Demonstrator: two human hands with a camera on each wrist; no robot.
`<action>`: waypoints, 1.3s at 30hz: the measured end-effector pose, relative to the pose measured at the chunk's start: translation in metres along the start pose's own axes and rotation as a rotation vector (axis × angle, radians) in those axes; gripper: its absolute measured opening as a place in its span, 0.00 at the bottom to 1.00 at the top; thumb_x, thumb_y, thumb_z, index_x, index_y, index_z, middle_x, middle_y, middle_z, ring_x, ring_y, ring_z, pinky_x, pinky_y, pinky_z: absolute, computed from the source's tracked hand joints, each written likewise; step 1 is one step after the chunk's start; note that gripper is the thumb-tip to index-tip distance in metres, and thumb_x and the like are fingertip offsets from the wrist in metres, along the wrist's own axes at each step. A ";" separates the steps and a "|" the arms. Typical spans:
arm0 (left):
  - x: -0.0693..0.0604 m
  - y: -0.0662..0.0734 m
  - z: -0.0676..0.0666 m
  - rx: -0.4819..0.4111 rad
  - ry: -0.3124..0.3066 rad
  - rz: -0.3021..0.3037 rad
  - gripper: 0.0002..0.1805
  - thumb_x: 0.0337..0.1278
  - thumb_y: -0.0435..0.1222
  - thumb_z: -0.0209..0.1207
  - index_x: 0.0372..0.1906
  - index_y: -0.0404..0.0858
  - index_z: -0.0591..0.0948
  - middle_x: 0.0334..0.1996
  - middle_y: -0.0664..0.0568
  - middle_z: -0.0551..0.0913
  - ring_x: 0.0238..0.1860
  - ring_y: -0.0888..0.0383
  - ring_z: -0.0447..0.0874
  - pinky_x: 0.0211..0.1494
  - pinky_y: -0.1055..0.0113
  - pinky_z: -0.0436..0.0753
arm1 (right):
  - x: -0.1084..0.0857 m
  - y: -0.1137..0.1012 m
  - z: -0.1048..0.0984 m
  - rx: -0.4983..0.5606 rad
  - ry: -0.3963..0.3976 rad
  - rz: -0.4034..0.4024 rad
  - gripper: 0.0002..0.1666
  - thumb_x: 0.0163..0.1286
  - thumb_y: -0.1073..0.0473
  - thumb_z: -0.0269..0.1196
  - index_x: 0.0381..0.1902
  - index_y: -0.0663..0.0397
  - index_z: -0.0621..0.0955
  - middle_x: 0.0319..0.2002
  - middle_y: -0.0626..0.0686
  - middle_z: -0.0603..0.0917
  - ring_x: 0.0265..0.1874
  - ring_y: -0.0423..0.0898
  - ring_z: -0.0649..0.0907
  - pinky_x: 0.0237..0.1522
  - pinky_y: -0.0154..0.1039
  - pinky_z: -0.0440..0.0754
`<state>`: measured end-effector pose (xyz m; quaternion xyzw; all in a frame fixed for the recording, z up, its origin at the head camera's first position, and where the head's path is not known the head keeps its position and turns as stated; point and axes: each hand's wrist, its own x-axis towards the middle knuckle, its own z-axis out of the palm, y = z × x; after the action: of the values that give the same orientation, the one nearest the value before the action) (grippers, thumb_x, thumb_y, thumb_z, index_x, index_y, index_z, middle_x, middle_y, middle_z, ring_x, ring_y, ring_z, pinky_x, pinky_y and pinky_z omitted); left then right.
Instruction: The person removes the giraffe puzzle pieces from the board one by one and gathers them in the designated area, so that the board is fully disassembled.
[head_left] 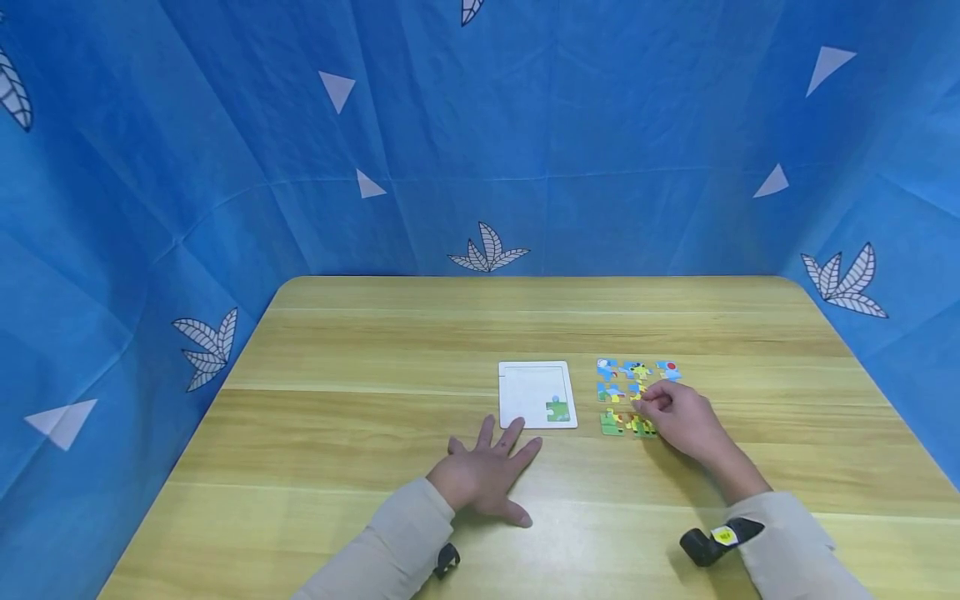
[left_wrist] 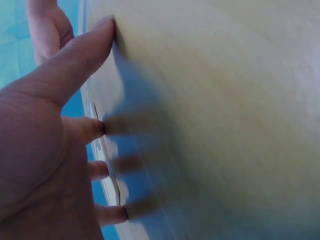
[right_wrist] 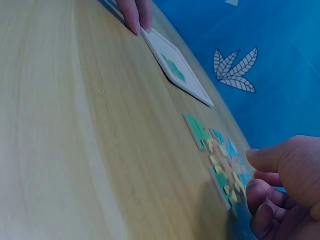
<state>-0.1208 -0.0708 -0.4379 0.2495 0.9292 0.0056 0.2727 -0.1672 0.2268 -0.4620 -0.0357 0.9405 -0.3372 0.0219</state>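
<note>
A white square puzzle tray (head_left: 531, 392) lies flat on the table, with a green jigsaw piece (head_left: 557, 412) in its lower right corner. My left hand (head_left: 486, 477) is spread on the table, fingertips at the tray's near edge; in the left wrist view its fingers (left_wrist: 99, 170) look straight. To the right of the tray lie several loose jigsaw pieces (head_left: 611, 423) in rows, with blue, green and yellow giraffe-like print. Over their right side is my right hand (head_left: 684, 419), thumb and fingers bent close together. Whether a piece is between its fingertips is hidden.
The pale wooden table (head_left: 375, 358) has rounded far corners. A blue curtain (head_left: 480, 125) with white leaves and triangles stands behind it and along both sides. Black devices (head_left: 705, 546) are strapped at both sleeves.
</note>
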 end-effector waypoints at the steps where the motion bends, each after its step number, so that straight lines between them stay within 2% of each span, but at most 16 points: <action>1: 0.000 0.000 0.000 0.001 0.001 -0.002 0.56 0.39 0.67 0.61 0.74 0.62 0.46 0.76 0.56 0.35 0.74 0.40 0.36 0.59 0.27 0.55 | 0.001 -0.002 0.000 0.003 0.002 -0.006 0.15 0.66 0.54 0.61 0.39 0.63 0.79 0.28 0.51 0.80 0.29 0.43 0.78 0.34 0.38 0.74; 13: 0.003 0.000 0.000 0.025 0.001 -0.009 0.57 0.37 0.69 0.60 0.74 0.63 0.45 0.76 0.57 0.35 0.74 0.40 0.36 0.58 0.27 0.56 | 0.015 -0.023 0.015 0.054 -0.025 -0.087 0.14 0.63 0.57 0.64 0.39 0.64 0.80 0.30 0.51 0.81 0.31 0.44 0.81 0.32 0.36 0.77; 28: 0.001 0.000 -0.002 0.041 0.005 -0.005 0.57 0.37 0.70 0.59 0.74 0.63 0.45 0.76 0.56 0.36 0.74 0.40 0.38 0.58 0.27 0.58 | 0.030 -0.057 0.045 0.055 -0.115 -0.162 0.20 0.58 0.58 0.68 0.45 0.64 0.81 0.39 0.57 0.82 0.37 0.49 0.81 0.42 0.46 0.79; 36: 0.001 0.000 -0.002 0.050 0.001 -0.006 0.57 0.38 0.70 0.58 0.74 0.63 0.45 0.76 0.56 0.36 0.74 0.40 0.38 0.57 0.27 0.59 | 0.035 -0.069 0.053 0.037 -0.169 -0.193 0.22 0.54 0.57 0.71 0.44 0.63 0.82 0.39 0.57 0.80 0.35 0.47 0.77 0.37 0.41 0.77; 39: 0.000 0.000 -0.002 0.048 0.000 -0.007 0.57 0.38 0.70 0.59 0.74 0.63 0.45 0.76 0.56 0.36 0.74 0.40 0.38 0.57 0.27 0.59 | 0.035 -0.071 0.055 0.034 -0.195 -0.181 0.23 0.52 0.56 0.72 0.44 0.62 0.82 0.39 0.57 0.79 0.33 0.46 0.77 0.36 0.40 0.76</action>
<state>-0.1221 -0.0699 -0.4361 0.2529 0.9299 -0.0178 0.2665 -0.1951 0.1346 -0.4598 -0.1527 0.9210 -0.3487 0.0835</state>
